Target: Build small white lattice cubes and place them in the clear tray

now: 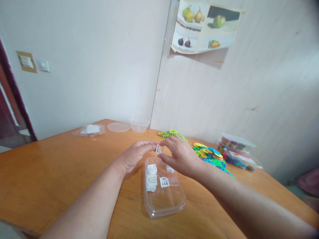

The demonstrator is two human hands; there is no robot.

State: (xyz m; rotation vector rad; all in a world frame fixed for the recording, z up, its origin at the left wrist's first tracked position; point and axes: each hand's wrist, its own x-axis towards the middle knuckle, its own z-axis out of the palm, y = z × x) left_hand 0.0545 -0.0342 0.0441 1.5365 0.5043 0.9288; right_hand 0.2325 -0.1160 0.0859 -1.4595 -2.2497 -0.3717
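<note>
At the wooden table (74,166), a left hand (136,152) and a right hand (179,154) pinch a small white piece (158,148) by their fingertips, just above the far end of a clear box (164,209). From where I stand, so slight a hold could slip, and a dipping wrist could topple the white stacks (151,171) inside.

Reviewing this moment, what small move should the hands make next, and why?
Probably lower the small white piece onto the nearer white stack in the clear container: the left hand and right hand have the piece between their fingertips near the container's far end, and that stack shows similar lattice openings.
</note>
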